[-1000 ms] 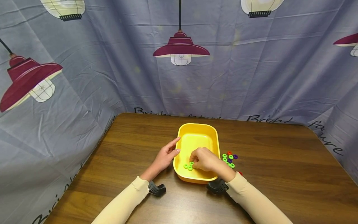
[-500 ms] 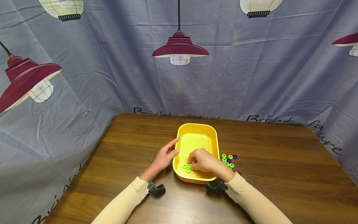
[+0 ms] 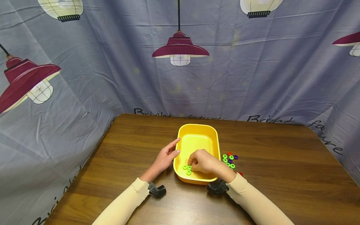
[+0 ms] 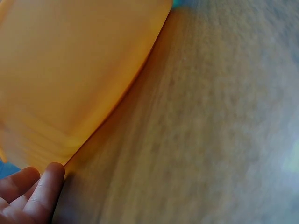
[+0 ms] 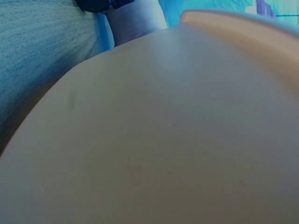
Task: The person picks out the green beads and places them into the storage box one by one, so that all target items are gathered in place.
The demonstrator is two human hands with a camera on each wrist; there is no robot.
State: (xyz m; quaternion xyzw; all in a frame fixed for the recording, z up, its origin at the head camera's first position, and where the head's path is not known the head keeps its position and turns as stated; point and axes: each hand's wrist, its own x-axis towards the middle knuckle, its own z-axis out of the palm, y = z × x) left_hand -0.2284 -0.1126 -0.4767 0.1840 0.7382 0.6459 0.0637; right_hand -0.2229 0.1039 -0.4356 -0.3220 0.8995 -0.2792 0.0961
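A yellow plastic box (image 3: 197,180) stands on the wooden table in the head view. My left hand (image 3: 165,157) rests against its left rim with fingers fairly straight; in the left wrist view its fingertips (image 4: 50,186) touch the box wall (image 4: 79,79). Inside the box, the curled fingers of my right hand (image 3: 204,161) pinch a small green ring (image 3: 189,168), partly hidden by the fingertips. Beside it on the box floor lie a second green ring (image 3: 184,167) and a third green ring (image 3: 188,172). The box wall (image 5: 154,130) fills most of the right wrist view.
To the right of the box lies a loose group of green rings (image 3: 232,166), purple rings (image 3: 236,157) and a red ring (image 3: 229,153). Another red piece (image 3: 240,173) is partly behind the right forearm. A lamp-print curtain (image 3: 225,78) hangs behind the table (image 3: 281,162).
My right fingers have shifted slightly left and toward the near side of the box, and the pinched green ring has moved with them. My left hand has stayed at the rim.
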